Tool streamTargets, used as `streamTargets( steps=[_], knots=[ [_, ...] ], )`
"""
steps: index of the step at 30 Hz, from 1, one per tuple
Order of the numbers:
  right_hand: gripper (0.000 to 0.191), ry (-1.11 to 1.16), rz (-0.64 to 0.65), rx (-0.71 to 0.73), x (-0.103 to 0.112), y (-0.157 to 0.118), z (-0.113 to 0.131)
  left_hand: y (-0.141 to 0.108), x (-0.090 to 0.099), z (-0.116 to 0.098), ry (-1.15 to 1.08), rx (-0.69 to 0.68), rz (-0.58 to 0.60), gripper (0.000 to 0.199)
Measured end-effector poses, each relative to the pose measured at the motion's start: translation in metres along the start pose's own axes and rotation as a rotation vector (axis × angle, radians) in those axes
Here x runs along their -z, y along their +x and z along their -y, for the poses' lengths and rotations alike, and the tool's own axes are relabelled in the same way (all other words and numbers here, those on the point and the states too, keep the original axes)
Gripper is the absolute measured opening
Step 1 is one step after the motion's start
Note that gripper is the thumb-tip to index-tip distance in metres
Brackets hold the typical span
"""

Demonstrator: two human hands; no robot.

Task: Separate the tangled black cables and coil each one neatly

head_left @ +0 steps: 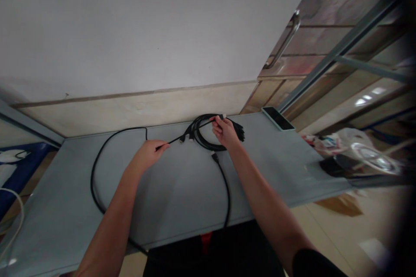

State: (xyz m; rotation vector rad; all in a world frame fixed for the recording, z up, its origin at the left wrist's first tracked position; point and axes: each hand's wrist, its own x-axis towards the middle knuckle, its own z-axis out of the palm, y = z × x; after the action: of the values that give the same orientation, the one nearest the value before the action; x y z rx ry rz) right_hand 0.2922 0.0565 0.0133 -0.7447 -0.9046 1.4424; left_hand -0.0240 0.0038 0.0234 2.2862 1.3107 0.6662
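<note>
A black cable runs from my left hand in a wide loop over the left of the table and down past its front edge. My left hand is closed round this cable, which stretches on toward my right hand. Finger and thumb of my right hand pinch the cable close to its plug. Behind and beside that hand lies a coiled bundle of black cables with several plugs. Another cable end with a plug rests in front of the coil, its cord dropping over the front edge.
The grey table stands against a pale wall. A phone lies at its back right corner. Blurred bags and a dark round object are at the right edge. On the left is a blue surface with white items.
</note>
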Motion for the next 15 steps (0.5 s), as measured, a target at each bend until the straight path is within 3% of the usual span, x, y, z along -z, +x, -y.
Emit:
streamTargets(
  steps=[3,8,10,12,15],
  knots=[
    [0.019,0.090,-0.118,0.119,0.016,0.007,0.006,-0.001,0.004,0.010,0.112,-0.013,-0.065,0.035],
    [0.022,0.237,-0.514,0.399,0.059,0.016,0.026,-0.004,0.007,0.028,0.188,0.070,-0.096,0.033],
    [0.025,0.261,-0.606,0.465,0.069,0.016,0.032,-0.004,0.005,0.032,0.190,0.094,-0.075,0.033],
    [0.025,0.286,-0.595,0.451,0.072,0.015,0.034,-0.005,0.004,0.036,0.191,0.117,-0.075,0.035],
    [0.028,0.323,-0.451,0.304,0.066,0.012,0.033,-0.005,0.005,0.043,0.211,0.163,-0.160,0.037]
  ],
)
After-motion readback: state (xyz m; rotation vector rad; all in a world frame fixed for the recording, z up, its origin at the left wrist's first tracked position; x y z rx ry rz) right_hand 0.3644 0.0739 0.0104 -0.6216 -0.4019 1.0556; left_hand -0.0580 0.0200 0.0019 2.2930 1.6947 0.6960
